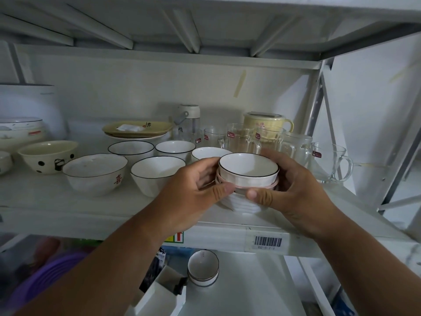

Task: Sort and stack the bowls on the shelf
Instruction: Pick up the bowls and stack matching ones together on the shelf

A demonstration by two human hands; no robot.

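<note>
Glossy white ceramic bowls (248, 169); clear glass mugs (243, 137); matt painted metal shelf (68, 215); paper barcode label (267, 241).

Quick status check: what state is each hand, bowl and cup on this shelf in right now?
Left hand: grips bowl stack.
Right hand: grips bowl stack.
Bowl stack: nested, upright, on the shelf.
Black-rimmed bowls: upright, unstacked, empty.
Red-character bowl: upright, empty.
Glass mugs: upright, empty.
Yellow cup: lidded.

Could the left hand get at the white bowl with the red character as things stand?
Probably not yet: the left hand grips the bowl stack. Once freed, the path to the red-character bowl looks open.
</note>
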